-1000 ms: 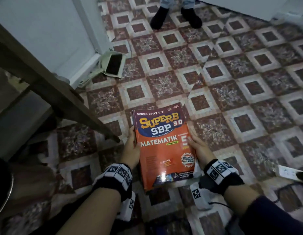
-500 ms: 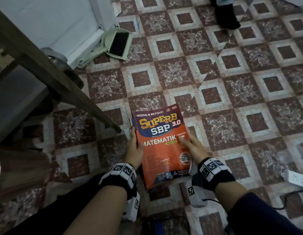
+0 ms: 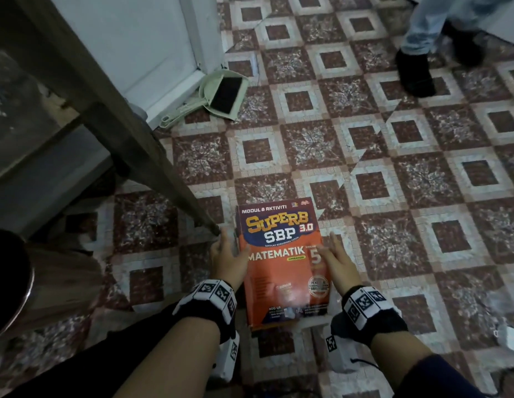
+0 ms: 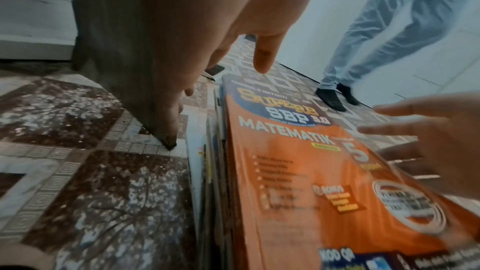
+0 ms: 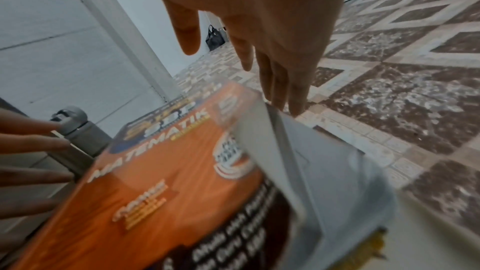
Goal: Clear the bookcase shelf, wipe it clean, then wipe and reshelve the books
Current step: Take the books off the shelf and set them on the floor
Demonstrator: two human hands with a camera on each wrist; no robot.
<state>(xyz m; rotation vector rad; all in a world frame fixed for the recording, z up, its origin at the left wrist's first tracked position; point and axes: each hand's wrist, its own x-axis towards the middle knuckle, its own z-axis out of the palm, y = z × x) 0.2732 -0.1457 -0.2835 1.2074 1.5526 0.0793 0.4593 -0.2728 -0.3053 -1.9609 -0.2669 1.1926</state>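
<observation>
Now lying on the tiled floor (image 3: 422, 173) by the bookcase leg (image 3: 152, 168), orange maths book (image 3: 281, 262) topping a stack; left hand (image 3: 227, 258) and right hand (image 3: 334, 259), gripping it a second ago, flanking it with fingers straight, released. Showing only in the left wrist view: stacked book edges (image 4: 207, 171) beneath; only in the right: a grey bottle (image 5: 75, 130).

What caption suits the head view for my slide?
Both open hands, left hand and right hand, flank a Matematik workbook on the patterned floor.

Book (image 3: 281, 268): orange cover, dark blue top panel, yellow and white lettering. Floor (image 3: 422, 173): maroon-and-white diamond tiles, speckled. Dustpan (image 3: 221, 96): pale green, black brush. Wristbands (image 3: 212, 297): black with white-and-black markers.
</observation>
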